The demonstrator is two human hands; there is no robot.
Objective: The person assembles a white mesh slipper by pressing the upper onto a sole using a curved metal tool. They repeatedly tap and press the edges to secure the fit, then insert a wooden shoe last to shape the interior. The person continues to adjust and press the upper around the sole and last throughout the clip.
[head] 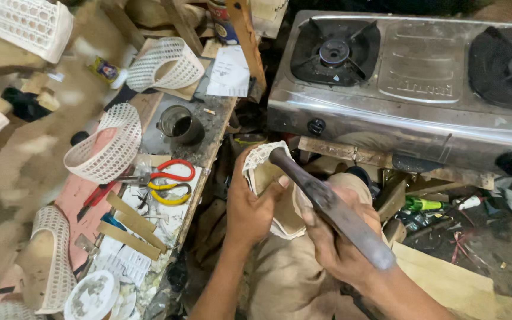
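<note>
At centre frame, over the person's lap, the left hand (250, 207) grips a white mesh shoe upper (268, 178) fitted on a tan form, fingers wrapped around its left side and thumb pressed against the tan inner surface. The right hand (333, 237) is closed around the dark handle of a hammer (327, 204), which runs diagonally from lower right to upper left; the hammer head rests on the top edge of the shoe upper. Both hands are fully closed on what they hold. Left of the hands stands a cluttered workbench (208, 127). On it lie scissors with red handles (170, 172), touching a second pair with yellow handles (170, 194) just below. A dark metal cup (179, 124) stands near the bench's middle, with a sheet of white paper (229, 74) beyond it. Several more white mesh uppers lie on and about the bench: one curved piece (111, 145) just left of the scissors, one (164, 65) near the paper, and one (51, 261) at lower left. Flat tan strips (128, 228) lie crossed below the scissors, and a round white lid (93, 296) sits at the lower edge. Behind the hands, at upper right, sits a steel two-burner gas stove (410, 89), its burners unlit. A green bottle (422, 204) lies among scraps below the stove.
</note>
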